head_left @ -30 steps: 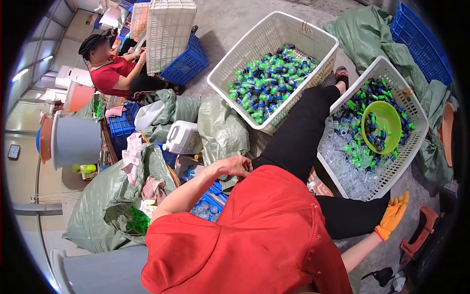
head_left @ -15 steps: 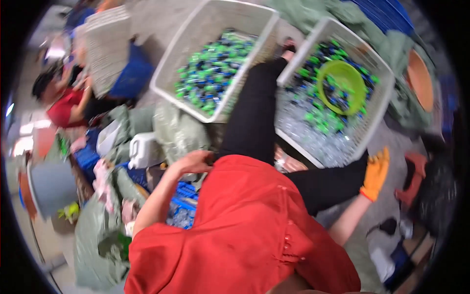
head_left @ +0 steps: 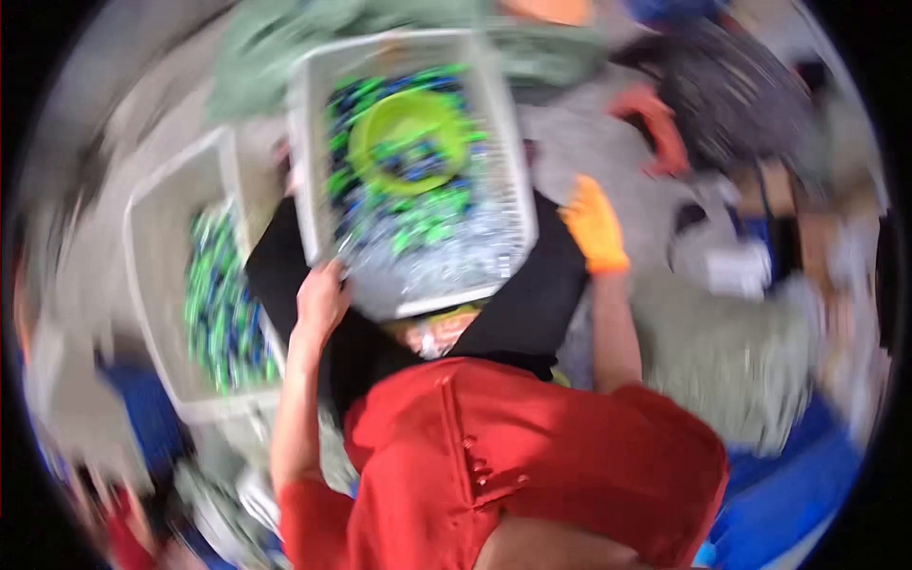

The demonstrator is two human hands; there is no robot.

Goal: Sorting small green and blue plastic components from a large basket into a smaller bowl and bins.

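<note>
A white plastic crate [head_left: 524,180] sits between my legs, holding small green, blue-black and clear plastic pieces [head_left: 446,261]. On the pieces rests a lime-green bowl [head_left: 366,152] with more green and blue ones in it. My bare left hand [head_left: 323,296] is at the crate's near left corner; blur hides whether its fingers grip the rim. My right hand [head_left: 596,228], in an orange glove, hangs beside my right knee with fingers stretched out and nothing visible in it.
A second white crate [head_left: 157,313] with green and blue pieces stands at my left. Green sacking [head_left: 285,57] lies beyond the crates. At right are an orange-red object [head_left: 655,123], a dark bag [head_left: 731,85] and a pale green sack [head_left: 722,351]. A person in red [head_left: 128,522] is far left.
My view and body have turned right, so the crate with the bowl is now straight ahead. My left hand has moved from beside my hip to that crate's corner.
</note>
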